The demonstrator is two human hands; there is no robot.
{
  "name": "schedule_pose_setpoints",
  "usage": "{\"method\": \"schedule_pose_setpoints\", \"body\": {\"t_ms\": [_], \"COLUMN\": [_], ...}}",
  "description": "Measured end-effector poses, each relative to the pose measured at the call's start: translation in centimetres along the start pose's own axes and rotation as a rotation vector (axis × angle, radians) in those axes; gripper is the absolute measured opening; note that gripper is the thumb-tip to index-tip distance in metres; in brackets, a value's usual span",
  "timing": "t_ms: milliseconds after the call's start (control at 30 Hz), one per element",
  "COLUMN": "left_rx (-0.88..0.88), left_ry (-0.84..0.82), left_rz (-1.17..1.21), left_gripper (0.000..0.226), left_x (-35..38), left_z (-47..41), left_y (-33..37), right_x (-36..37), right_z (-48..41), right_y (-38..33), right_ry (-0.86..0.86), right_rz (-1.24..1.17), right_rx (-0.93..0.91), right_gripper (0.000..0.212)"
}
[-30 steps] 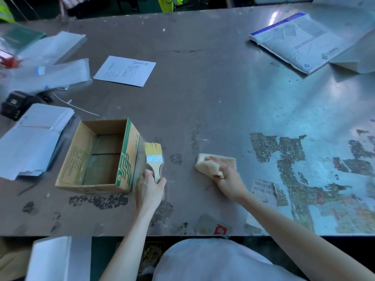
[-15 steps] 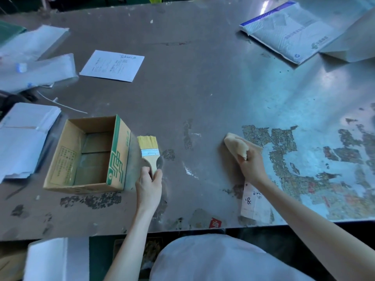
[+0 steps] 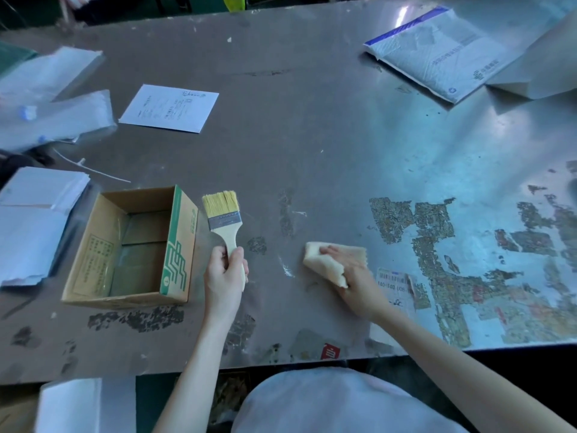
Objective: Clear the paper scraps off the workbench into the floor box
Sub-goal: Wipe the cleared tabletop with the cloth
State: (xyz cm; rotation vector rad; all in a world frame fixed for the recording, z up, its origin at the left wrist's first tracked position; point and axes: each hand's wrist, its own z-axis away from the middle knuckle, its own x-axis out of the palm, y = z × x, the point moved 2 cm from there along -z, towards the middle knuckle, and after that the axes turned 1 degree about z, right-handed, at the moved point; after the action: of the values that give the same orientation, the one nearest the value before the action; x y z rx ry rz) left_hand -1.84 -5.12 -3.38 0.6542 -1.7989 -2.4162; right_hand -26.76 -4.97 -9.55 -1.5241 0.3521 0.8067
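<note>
Left hand: the left hand (image 3: 224, 275) wraps its fingers and thumb around the wooden handle of the brush (image 3: 222, 217).
Right hand: the right hand (image 3: 354, 278) lies on a tan cloth (image 3: 327, 260), with its fingers bent over it, holding it down on the workbench (image 3: 312, 145).
Barcode scrap: the barcode scrap (image 3: 394, 284) lies flat on the bench, just beside the right wrist on its right side. The fingers do not touch it, and the arm hides part of it.
White bit: a small white bit (image 3: 286, 270) lies between the two hands, near the cloth's left end.
Red scrap: a red scrap (image 3: 331, 351) sits right at the near edge of the bench, between the arms.
Edges: the near edge runs just below both hands. An open cardboard box (image 3: 134, 245) stands on the bench, just beside the brush on its left.
Open room: a wide bare stretch of bench lies past the hands, up to the white sheet (image 3: 170, 108) and the mailer bag (image 3: 437, 51). A paper stack (image 3: 34, 220) fills the left side.
Which way: the barcode scrap's long side runs from far to near, toward the near edge, with the barcode at the far end. The brush points away from the person, bristles at the far end, leaning a little left.
</note>
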Motion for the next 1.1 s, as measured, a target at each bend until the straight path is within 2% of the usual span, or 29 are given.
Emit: {"method": "schedule_pose_setpoints", "body": {"t_ms": [133,200,367,500,567,667,767,933,1100], "left_rx": [0.010,0.006,-0.019,-0.021,-0.015,-0.007,0.011,0.025,0.000], "left_ry": [-0.018,-0.027,-0.045,-0.032,-0.031,-0.030,-0.025,0.010,0.024], "left_rz": [0.015,0.011,-0.002,-0.008,-0.017,-0.032,-0.037,-0.058,-0.063], "left_gripper": [0.021,0.023,0.027,0.027,0.026,0.025,0.025,0.027,0.029], "left_x": [0.7,0.9,0.6,0.5,0.4,0.2,-0.1,-0.8,-1.2], "left_z": [0.2,0.6,1.0,0.9,0.9,0.6,0.2,0.2,0.8], "left_y": [0.2,0.1,-0.8,-1.2,-1.2,-1.4,-1.5,-1.6,-2.4], "right_x": [-4.1,-5.3,-3.3,1.0,3.1,3.3,1.3,-2.4,-1.6], "right_z": [-0.3,-0.2,0.4,1.2,1.4,0.9,0.2,-2.6,-4.7], "right_y": [1.8,1.9,0.7,-1.8,-2.5,-2.8,-2.1,0.8,0.0], "right_ry": [0.269,0.326,0.230,0.021,-0.040,-0.085,-0.050,0.189,0.232], "right_rz": [-0.043,-0.064,-0.012,0.002,0.041,0.039,0.027,0.042,0.103], "right_rx": [0.201,0.232,0.217,0.053,-0.059,-0.088,-0.048,0.085,0.157], "right_gripper": [0.050,0.048,0.053,0.056,0.056,0.059,0.061,0.047,0.054]}}
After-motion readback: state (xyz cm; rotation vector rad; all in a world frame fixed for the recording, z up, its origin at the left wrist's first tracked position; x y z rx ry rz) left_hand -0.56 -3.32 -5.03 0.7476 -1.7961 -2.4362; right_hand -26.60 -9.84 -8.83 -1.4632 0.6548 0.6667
